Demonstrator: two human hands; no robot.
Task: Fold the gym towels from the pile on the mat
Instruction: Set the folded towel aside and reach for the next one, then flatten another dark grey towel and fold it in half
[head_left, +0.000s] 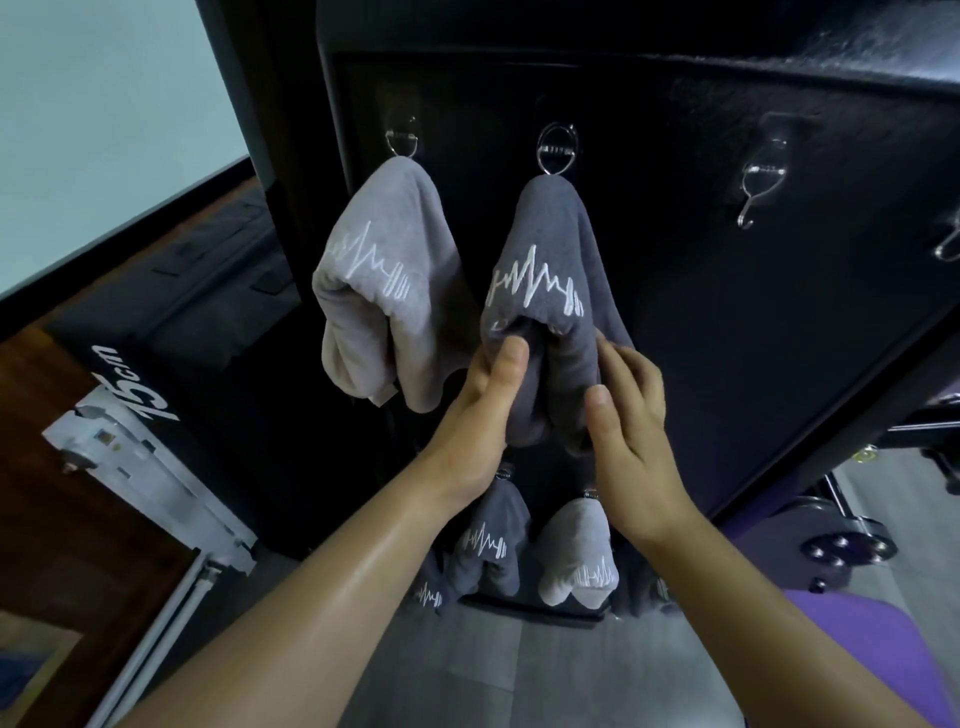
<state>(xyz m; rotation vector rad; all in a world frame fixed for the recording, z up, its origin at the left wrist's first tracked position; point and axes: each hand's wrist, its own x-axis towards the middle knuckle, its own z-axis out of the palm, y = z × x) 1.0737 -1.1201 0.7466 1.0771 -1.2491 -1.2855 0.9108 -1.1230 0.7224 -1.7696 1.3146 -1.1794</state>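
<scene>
Black panel (727, 338), upper row: round metal ring hook (557, 148) carries a dark grey cloth towel (545, 249) with white pulse-line stitching. The neighbouring metal hook (401, 143) carries a light grey cloth towel (374, 270).

Left hand (480, 415) grips the dark grey cloth towel's lower fold, thumb in front. Right hand (631, 415) clasps its right lobe.

Lower row: more hung towels (483, 551), partly hidden by the forearms. Bare wire hook (758, 176) to the right. Purple mat (857, 649) at lower right.

gym: logo towels (545, 270) on hooks (756, 176), purple mat (857, 649)
</scene>
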